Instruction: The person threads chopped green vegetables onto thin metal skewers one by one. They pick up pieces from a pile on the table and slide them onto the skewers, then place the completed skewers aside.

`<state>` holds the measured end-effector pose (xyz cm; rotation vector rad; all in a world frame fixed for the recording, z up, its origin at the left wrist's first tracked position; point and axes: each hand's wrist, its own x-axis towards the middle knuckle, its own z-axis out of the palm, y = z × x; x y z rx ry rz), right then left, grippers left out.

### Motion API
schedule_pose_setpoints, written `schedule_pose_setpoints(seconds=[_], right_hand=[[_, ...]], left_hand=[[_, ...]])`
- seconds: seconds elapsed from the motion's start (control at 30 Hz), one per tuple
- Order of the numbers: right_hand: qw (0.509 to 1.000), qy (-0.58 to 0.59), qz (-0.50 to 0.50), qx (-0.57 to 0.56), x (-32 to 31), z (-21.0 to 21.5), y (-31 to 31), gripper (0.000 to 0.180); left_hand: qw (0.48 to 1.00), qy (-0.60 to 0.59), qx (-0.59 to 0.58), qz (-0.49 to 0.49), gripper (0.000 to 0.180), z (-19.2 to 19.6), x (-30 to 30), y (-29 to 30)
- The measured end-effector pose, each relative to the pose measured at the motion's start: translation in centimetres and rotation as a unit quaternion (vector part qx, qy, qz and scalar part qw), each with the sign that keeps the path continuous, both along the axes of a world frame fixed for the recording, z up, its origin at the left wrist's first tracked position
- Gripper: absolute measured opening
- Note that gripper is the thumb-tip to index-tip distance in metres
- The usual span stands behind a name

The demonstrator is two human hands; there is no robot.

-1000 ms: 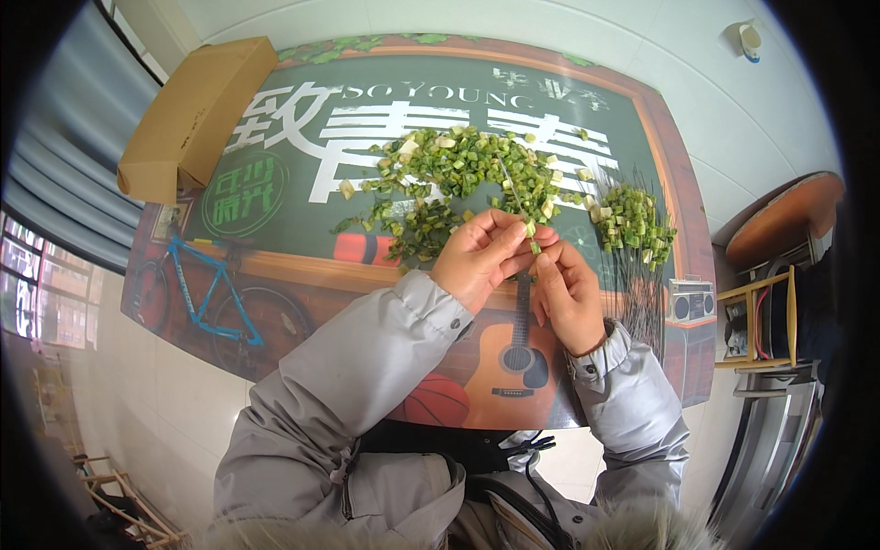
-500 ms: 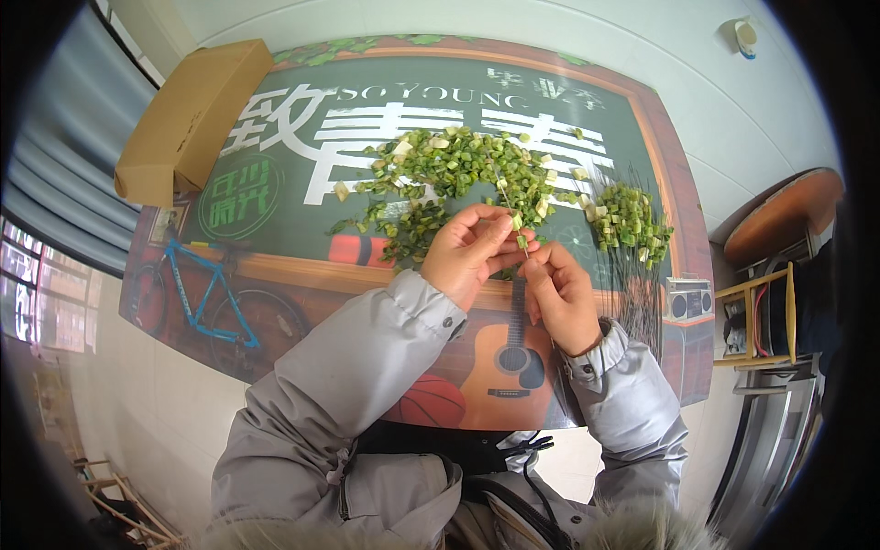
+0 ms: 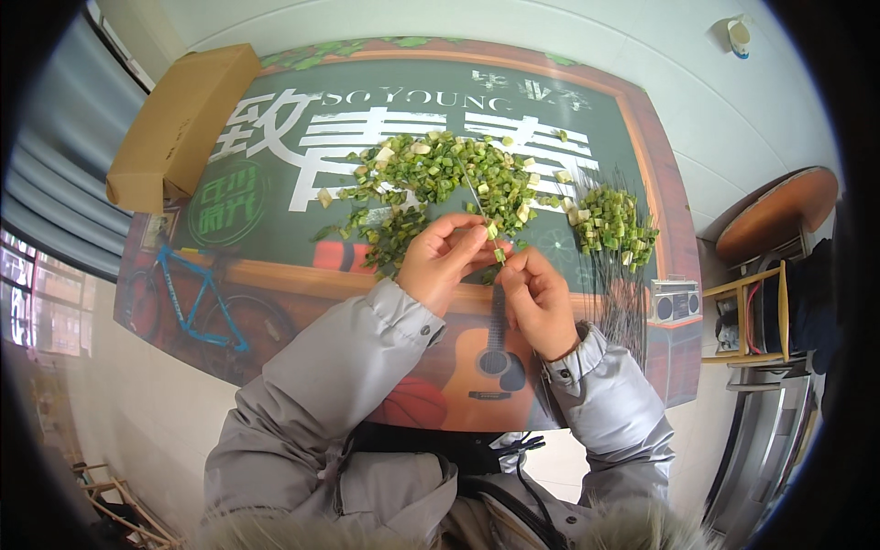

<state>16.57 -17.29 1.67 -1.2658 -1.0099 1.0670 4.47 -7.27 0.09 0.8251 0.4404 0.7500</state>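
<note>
Over the near side of a loose pile of chopped green pieces (image 3: 449,165), my two hands meet at a thin skewer (image 3: 472,190). A few pale-green pieces (image 3: 496,240) sit threaded along it. My left hand (image 3: 446,261) is closed, its thumb and fingers pinching the skewer beside these pieces. Just below them, my right hand (image 3: 539,302) pinches the skewer's lower part. To the right lies a bundle of thin dark skewers (image 3: 619,302), with clustered green pieces (image 3: 614,225) threaded near their far ends.
Everything lies on a printed tabletop (image 3: 550,412) with chalkboard and guitar pictures. A brown cardboard box (image 3: 179,128) stands at its far left corner. Beyond the right edge are a round brown stool top (image 3: 777,215) and a wooden-framed chair (image 3: 784,312).
The whole view has shifted slightly, so the table and hands appear farther left. Both hands keep their pinch on the skewer, with little visible change between them.
</note>
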Motion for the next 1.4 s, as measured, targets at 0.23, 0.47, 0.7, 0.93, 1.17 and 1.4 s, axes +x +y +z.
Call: schedule_pose_setpoints(seconds=[0.23, 0.47, 0.7, 0.93, 1.17, 1.4], right_hand=[[1.0, 0.015, 0.001, -0.018, -0.2, 0.3, 0.2, 0.009], [0.999, -0.001, -0.047, -0.003, -0.2, 0.3, 0.4, 0.017], [0.986, 0.053, -0.155, 0.013, 1.2, 0.3, 0.9, 0.018], [0.985, 0.054, -0.162, -0.003, 1.5, -0.3, 0.8, 0.022], [0.985, 0.033, -0.169, -0.004, 1.3, -0.1, 0.8, 0.02], [0.988, 0.042, -0.15, -0.007, 1.5, -0.1, 0.5, 0.02]], left_hand=[[0.999, -0.015, 0.044, -0.007, 0.019, -0.3, -0.5, 0.6], [0.998, -0.011, 0.059, -0.008, 0.023, -0.3, -0.3, 0.3], [0.989, 0.025, 0.112, -0.089, 0.03, -0.1, -0.1, 0.2], [0.985, 0.082, 0.119, -0.095, 0.032, 0.3, 0.2, -0.9], [0.972, 0.095, 0.178, -0.122, 0.018, 1.0, 0.1, -2.5], [0.712, 0.348, 0.595, 0.135, 0.021, 2.0, -2.9, 4.7]])
